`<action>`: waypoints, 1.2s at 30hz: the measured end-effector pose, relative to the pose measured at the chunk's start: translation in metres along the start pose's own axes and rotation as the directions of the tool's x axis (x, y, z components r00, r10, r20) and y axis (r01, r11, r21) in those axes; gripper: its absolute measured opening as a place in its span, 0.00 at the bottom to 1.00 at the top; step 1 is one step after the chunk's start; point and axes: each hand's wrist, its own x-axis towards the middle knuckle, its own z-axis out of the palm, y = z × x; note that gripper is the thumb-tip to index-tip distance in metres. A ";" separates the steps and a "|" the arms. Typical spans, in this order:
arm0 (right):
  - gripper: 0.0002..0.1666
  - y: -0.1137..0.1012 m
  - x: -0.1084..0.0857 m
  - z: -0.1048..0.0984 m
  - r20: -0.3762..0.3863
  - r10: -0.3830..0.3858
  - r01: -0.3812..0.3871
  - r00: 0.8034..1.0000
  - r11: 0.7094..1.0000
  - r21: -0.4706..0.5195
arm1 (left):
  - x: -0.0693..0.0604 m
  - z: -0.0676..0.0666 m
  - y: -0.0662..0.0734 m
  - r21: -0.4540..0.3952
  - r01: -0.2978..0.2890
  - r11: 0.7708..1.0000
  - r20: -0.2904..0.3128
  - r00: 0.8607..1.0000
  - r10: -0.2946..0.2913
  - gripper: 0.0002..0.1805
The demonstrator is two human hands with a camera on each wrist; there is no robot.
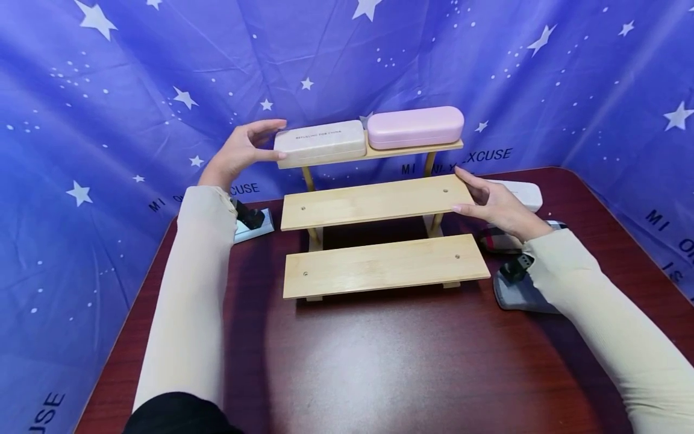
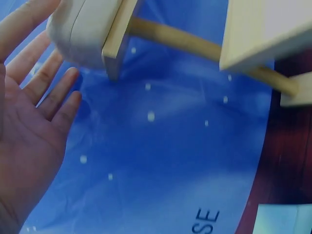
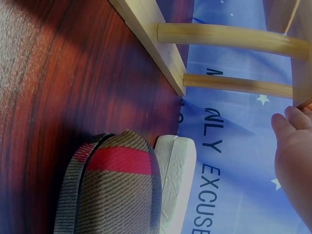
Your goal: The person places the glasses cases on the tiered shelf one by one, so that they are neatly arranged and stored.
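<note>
A three-tier wooden display rack [image 1: 374,265] stands on the table. Its top tier carries a cream glasses case [image 1: 320,144] with printed lettering, beside a pink glasses case [image 1: 416,128]. My left hand [image 1: 238,150] is at the cream case's left end, thumb by the front corner and index finger behind. In the left wrist view the other fingers [image 2: 52,80] extend straight, partly beyond the case. At the middle tier's right end, my right hand [image 1: 496,205] grips the board, thumb at the front edge and index finger toward the back. Only part of that hand shows in the right wrist view.
Right of the rack lie a white case [image 1: 523,194], a plaid case with a red stripe [image 3: 122,180] and a grey case [image 1: 526,296], partly under the right forearm. A light blue object [image 1: 262,226] lies by the left wrist. Starry blue cloth [image 1: 162,138] hangs behind.
</note>
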 end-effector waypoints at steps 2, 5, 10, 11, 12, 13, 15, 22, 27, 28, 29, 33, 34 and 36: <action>0.48 0.000 0.000 0.000 -0.002 0.009 -0.009 1.000 1.000 0.008 | -0.008 -0.004 -0.002 0.014 0.010 1.000 -0.017 1.000 -0.010 0.39; 0.48 -0.001 0.000 0.001 -0.003 0.018 -0.018 1.000 1.000 0.015 | -0.015 -0.014 -0.015 0.018 0.015 1.000 -0.040 0.999 -0.015 0.38; 0.49 -0.001 -0.001 0.001 -0.004 0.024 -0.024 1.000 0.999 0.025 | -0.025 -0.031 -0.040 0.006 -0.009 1.000 -0.070 0.997 0.009 0.36; 0.49 -0.001 -0.001 0.001 -0.004 0.024 -0.024 1.000 0.999 0.029 | -0.029 -0.035 -0.044 0.005 -0.006 1.000 -0.074 0.997 0.006 0.36; 0.49 -0.001 -0.001 0.001 -0.004 0.023 -0.023 1.000 0.999 0.033 | -0.032 -0.038 -0.048 0.008 -0.004 1.000 -0.081 0.997 0.004 0.36; 0.49 -0.001 -0.001 0.001 -0.004 0.022 -0.022 1.000 0.999 0.037 | -0.036 -0.041 -0.052 0.009 0.007 1.000 -0.086 0.996 -0.006 0.36; 0.49 0.000 0.000 0.001 -0.004 0.022 -0.022 1.000 0.999 0.049 | -0.044 -0.048 -0.059 0.009 0.024 1.000 -0.094 0.995 -0.023 0.37; 0.50 -0.001 0.001 0.002 -0.007 0.026 -0.026 1.000 0.998 0.059 | -0.071 -0.065 -0.083 -0.027 0.087 0.996 -0.166 0.982 -0.091 0.35; 0.49 -0.002 0.000 0.002 -0.006 0.013 -0.013 1.000 0.998 0.066 | -0.086 -0.074 -0.105 -0.072 0.063 0.995 -0.222 0.972 -0.078 0.33; 0.49 -0.002 0.000 0.002 -0.005 0.011 -0.011 1.000 0.998 0.065 | -0.089 -0.075 -0.109 -0.086 0.057 0.995 -0.227 0.971 -0.075 0.33; 0.49 -0.002 0.000 0.002 -0.003 0.009 -0.009 1.000 0.998 0.063 | -0.091 -0.076 -0.113 -0.090 0.052 0.995 -0.232 0.970 -0.072 0.32; 0.49 -0.002 -0.001 0.002 0.000 0.005 -0.005 1.000 0.998 0.062 | -0.102 -0.078 -0.125 -0.108 0.064 0.992 -0.246 0.965 -0.089 0.32; 0.49 -0.002 -0.002 0.002 0.000 0.003 -0.003 1.000 0.998 0.062 | -0.104 -0.078 -0.128 -0.105 0.070 0.992 -0.249 0.964 -0.094 0.32; 0.49 -0.002 -0.002 0.002 -0.001 0.002 -0.001 1.000 0.998 0.063 | -0.108 -0.079 -0.135 -0.103 0.075 0.992 -0.257 0.961 -0.099 0.31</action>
